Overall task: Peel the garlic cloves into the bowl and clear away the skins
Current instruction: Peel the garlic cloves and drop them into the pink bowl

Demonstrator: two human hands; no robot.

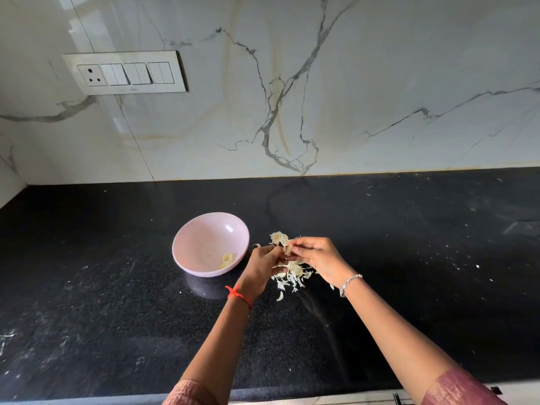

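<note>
A pale pink bowl (204,241) stands on the black counter with a few peeled garlic cloves (228,260) at its near right inner side. Just to its right my left hand (263,267) and my right hand (317,258) meet above the counter, both pinching one garlic clove (289,248) between their fingertips. A pile of papery garlic skins (292,277) lies on the counter directly under the hands. A piece of the garlic head (279,237) shows just behind my fingers.
The black speckled counter (409,258) runs wide to the left and right, with small white flecks on it. A marble wall with a switch panel (125,72) rises behind. The counter's front edge (292,400) is at the bottom.
</note>
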